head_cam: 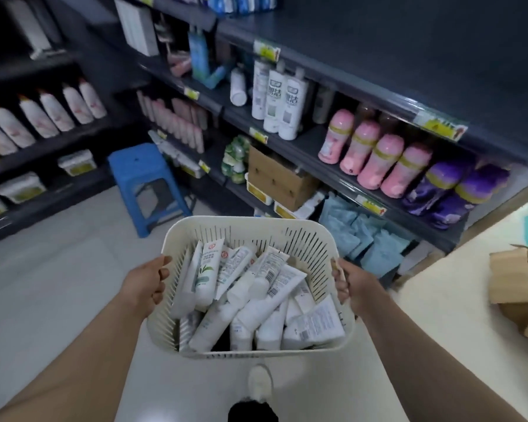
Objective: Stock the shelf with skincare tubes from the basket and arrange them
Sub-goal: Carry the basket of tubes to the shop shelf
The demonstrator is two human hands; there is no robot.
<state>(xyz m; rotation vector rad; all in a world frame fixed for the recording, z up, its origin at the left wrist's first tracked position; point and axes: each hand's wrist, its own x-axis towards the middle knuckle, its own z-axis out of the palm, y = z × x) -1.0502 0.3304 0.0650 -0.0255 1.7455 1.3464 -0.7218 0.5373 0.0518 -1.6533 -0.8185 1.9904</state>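
- At six o'clock, your left hand (147,284) and right hand (352,287) each clasp the basket (256,229) rim.
- Tubes (256,300) look light, soft, slippery; pinch one mid-body.

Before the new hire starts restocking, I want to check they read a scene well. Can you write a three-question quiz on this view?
1. True or false: both hands, left hand and right hand, grip the cream basket by its side rims.
2. What stands on the floor beside the shelving, beyond the basket?
A. a blue stool
B. a red ladder
C. a metal cart
3. Fill in: the white tubes lie in the basket in a loose ____, not in rows.

Key: 1 true; 2 A; 3 pile.
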